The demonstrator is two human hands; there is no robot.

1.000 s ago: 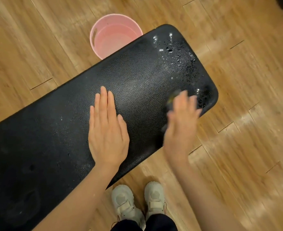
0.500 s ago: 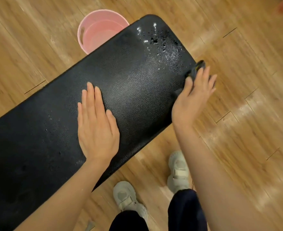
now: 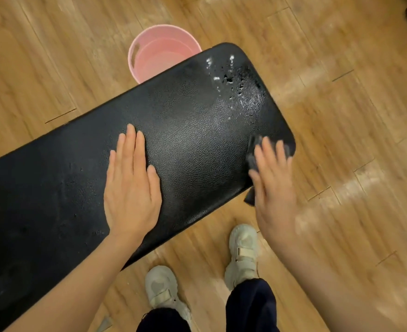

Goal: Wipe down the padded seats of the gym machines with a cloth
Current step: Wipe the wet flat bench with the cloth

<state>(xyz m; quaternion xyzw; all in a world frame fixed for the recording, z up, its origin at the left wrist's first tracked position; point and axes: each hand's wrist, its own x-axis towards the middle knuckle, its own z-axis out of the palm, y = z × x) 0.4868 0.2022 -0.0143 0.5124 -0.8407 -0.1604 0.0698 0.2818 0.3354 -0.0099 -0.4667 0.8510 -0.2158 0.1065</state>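
Padding on the black bench seat (image 3: 188,149) runs diagonally from lower left to upper right, with wet droplets and a shiny smear near its far rounded end. A dark cloth (image 3: 253,154) lies at the seat's near right corner, partly over the edge, under the right hand (image 3: 273,185). That hand is motion-blurred; its fingers look straight and spread, pressing the cloth flat against the pad, though the blur hides whether the thumb hooks any of the fabric. Half a second ago the same hand and cloth sat farther out, over the seat's right edge with the cloth poking past the fingertips; now they have come back onto the corner of the pad. The left hand (image 3: 131,188) lies flat, fingers straight and together, palm down on the middle of the seat, as it did in both earlier frames.

Beyond the seat's far edge a pink bucket (image 3: 149,56) stands on the wooden floor (image 3: 353,116), partly hidden by the pad. Below the near edge are two pale shoes (image 3: 243,252) and dark trouser legs; the right foot is ahead of the left.
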